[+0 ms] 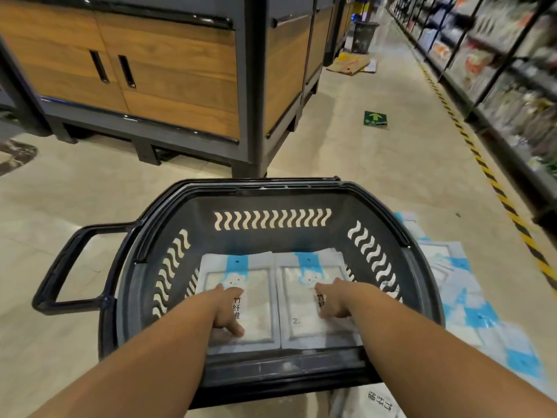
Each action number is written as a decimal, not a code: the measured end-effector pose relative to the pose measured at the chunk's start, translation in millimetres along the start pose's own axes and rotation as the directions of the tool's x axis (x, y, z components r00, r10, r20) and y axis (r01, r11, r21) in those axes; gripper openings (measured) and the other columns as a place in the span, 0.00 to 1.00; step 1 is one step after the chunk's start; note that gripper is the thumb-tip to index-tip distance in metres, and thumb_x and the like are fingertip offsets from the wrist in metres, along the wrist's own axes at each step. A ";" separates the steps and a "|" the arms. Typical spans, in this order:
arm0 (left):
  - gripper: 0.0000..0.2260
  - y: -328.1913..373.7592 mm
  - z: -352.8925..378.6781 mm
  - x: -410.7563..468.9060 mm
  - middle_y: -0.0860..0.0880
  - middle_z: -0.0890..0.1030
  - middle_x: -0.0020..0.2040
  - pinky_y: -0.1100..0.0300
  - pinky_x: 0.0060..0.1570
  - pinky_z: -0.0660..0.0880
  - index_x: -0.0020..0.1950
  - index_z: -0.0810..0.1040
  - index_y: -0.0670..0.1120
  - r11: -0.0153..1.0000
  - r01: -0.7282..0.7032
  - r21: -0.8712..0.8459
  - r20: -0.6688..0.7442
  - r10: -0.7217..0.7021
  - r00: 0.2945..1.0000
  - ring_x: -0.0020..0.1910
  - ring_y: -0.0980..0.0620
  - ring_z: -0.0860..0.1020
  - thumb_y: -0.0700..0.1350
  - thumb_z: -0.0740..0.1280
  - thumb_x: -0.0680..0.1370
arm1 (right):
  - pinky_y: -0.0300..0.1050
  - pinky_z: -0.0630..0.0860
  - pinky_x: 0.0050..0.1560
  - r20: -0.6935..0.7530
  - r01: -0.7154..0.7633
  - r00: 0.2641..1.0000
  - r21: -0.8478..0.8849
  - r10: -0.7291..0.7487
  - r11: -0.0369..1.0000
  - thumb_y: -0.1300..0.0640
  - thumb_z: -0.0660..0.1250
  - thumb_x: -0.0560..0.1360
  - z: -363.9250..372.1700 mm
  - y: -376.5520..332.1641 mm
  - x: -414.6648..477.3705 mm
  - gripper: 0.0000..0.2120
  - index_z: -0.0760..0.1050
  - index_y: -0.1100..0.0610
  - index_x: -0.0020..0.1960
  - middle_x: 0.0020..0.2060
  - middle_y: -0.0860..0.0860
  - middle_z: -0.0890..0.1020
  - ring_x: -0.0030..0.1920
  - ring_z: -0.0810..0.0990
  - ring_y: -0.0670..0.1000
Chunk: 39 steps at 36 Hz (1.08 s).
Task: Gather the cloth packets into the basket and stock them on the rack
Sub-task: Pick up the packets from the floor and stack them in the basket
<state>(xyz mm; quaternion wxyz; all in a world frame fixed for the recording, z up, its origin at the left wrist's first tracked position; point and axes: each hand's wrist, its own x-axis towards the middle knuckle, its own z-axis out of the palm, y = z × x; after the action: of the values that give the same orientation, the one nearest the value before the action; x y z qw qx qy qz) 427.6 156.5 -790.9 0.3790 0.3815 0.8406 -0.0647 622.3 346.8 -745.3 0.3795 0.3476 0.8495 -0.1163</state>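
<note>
Left hand (227,309) and right hand (334,300) are pressing flat, fingers straight and apart, on two side-by-side stacks of glossy white-and-blue cloth packets (247,276) lying in the black slotted plastic basket (271,203), with loose packets (470,309) lying on the floor (361,164) at right.

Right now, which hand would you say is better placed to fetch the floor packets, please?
Right: the floor packets lie beside the basket, nearest the right hand; the left hand is farther off.

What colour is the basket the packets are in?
The basket is black, with wavy slots; clearest in the head view.
</note>
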 end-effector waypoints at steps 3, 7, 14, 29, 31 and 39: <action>0.42 6.0 -0.4 -4.6 0.47 0.72 0.70 0.46 0.65 0.72 0.76 0.62 0.53 0.999 0.017 0.045 -0.137 -0.011 0.990 0.66 0.43 0.73 0.61 0.76 0.67 | 0.61 0.66 0.72 -0.151 -0.024 0.988 0.029 0.028 0.999 0.52 0.60 0.80 -0.6 1.4 -7.1 0.31 0.55 0.47 0.81 0.81 0.56 0.49 0.75 0.63 0.63; 0.31 19.3 -14.4 -20.3 0.48 0.73 0.69 0.49 0.63 0.73 0.74 0.65 0.54 0.995 0.008 0.097 -0.281 0.020 0.960 0.66 0.45 0.72 0.61 0.68 0.75 | 0.58 0.69 0.69 -0.282 -0.010 0.959 0.055 0.025 0.998 0.54 0.59 0.79 -12.8 8.2 -26.3 0.28 0.61 0.49 0.78 0.79 0.54 0.57 0.74 0.63 0.60; 0.25 65.7 -54.8 -51.7 0.51 0.73 0.68 0.49 0.64 0.71 0.73 0.66 0.54 0.973 -0.027 0.231 -0.537 0.151 0.830 0.66 0.46 0.71 0.61 0.62 0.78 | 0.57 0.70 0.69 -0.484 0.073 0.874 0.043 -0.043 0.996 0.50 0.59 0.81 -47.8 43.7 -57.8 0.28 0.59 0.48 0.79 0.77 0.52 0.63 0.74 0.64 0.58; 0.27 248.8 -77.8 -83.2 0.51 0.72 0.71 0.50 0.62 0.72 0.77 0.64 0.53 0.870 -0.276 0.408 -0.595 0.483 0.642 0.67 0.46 0.71 0.64 0.56 0.81 | 0.54 0.68 0.69 -0.681 -0.028 0.724 0.126 0.107 0.992 0.48 0.57 0.83 -53.9 195.4 -154.7 0.25 0.60 0.51 0.78 0.75 0.53 0.66 0.72 0.64 0.58; 0.27 280.3 -77.3 -86.3 0.51 0.71 0.71 0.49 0.62 0.71 0.76 0.63 0.53 0.842 -0.306 0.444 -0.581 0.530 0.618 0.68 0.46 0.70 0.64 0.56 0.81 | 0.54 0.68 0.69 -0.686 -0.072 0.713 0.135 0.146 0.988 0.48 0.57 0.83 -44.6 223.9 -166.2 0.25 0.59 0.50 0.79 0.75 0.52 0.66 0.72 0.64 0.57; 0.27 398.4 -16.5 -95.7 0.51 0.66 0.76 0.51 0.66 0.69 0.79 0.59 0.54 0.668 -0.503 0.548 -0.429 0.741 0.517 0.71 0.46 0.67 0.63 0.54 0.82 | 0.55 0.74 0.63 -0.650 -0.301 0.662 0.226 0.374 0.926 0.44 0.57 0.82 38.2 338.9 -206.5 0.25 0.62 0.50 0.77 0.72 0.52 0.69 0.68 0.69 0.57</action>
<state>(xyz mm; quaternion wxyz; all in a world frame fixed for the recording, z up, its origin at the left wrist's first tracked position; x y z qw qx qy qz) 733.3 385.5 -641.7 0.0010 0.7216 0.6900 0.0566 971.0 473.4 -599.1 0.0378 0.5352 0.8424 0.0502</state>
